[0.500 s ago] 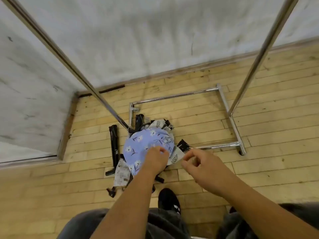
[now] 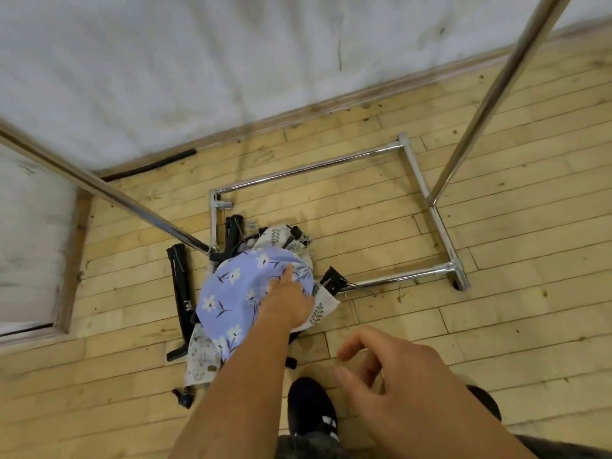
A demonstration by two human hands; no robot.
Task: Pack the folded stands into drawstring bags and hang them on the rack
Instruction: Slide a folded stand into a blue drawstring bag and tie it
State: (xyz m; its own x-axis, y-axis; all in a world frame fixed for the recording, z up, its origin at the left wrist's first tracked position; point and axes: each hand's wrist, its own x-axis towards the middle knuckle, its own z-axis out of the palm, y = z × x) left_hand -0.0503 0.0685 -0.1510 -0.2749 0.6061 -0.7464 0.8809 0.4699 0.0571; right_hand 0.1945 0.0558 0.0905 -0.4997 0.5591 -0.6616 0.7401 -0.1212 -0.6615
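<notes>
A blue floral drawstring bag (image 2: pixel 228 293) hangs over a pile on the wooden floor, and my left hand (image 2: pixel 288 303) grips its fabric from the right side, fingers partly buried in the cloth. Under it lie white leaf-print bags (image 2: pixel 278 238) and black folded stands; one stand (image 2: pixel 180 293) lies bare to the left, another (image 2: pixel 331 279) pokes out on the right. My right hand (image 2: pixel 397 376) hovers nearer to me, fingers loosely spread, holding nothing. The chrome rack's base (image 2: pixel 440 233) frames the floor behind the pile.
Two slanted chrome rack poles cross the view, one at the left (image 2: pixel 99 190) and one at the right (image 2: pixel 490 94). A white wall (image 2: pixel 231 61) stands behind. My black shoe (image 2: pixel 311 412) is just below the pile.
My right hand has let go near the bag's edge and pulled back toward me, fingers now spread. My left hand has pushed further onto the blue bag.
</notes>
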